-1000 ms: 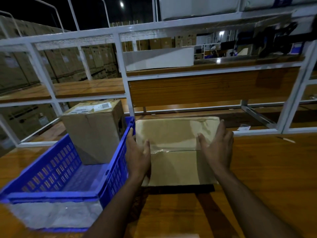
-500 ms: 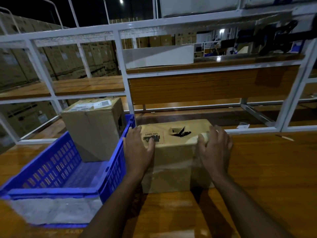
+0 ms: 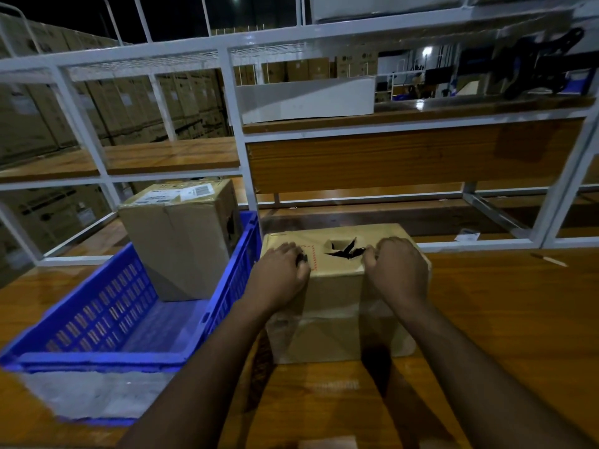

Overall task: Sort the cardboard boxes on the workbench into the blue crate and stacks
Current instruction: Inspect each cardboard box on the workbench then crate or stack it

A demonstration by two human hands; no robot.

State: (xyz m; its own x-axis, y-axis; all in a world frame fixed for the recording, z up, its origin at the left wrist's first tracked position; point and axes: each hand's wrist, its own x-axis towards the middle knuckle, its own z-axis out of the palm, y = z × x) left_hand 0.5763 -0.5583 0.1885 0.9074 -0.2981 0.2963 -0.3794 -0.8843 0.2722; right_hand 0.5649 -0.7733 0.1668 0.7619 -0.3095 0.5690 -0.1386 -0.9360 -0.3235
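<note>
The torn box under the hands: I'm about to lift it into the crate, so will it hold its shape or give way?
The torn box probably flexes on top: a ragged hole is punched through that face. Its taped sides look intact, so gripping low seems safer. The left hand and right hand rest on its top edge.

Blue lattice-walled crate point(image 3: 107, 306), brown cardboard boxes point(image 3: 330, 306), orange-brown woodgrain workbench point(image 3: 505, 312), white frame point(image 3: 233, 118).

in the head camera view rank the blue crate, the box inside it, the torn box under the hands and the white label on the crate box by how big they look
1. Blue crate.
2 and 3. Box in the crate and torn box: they look alike, and the torn one is nearer, so no ranking.
4. White label.
</note>
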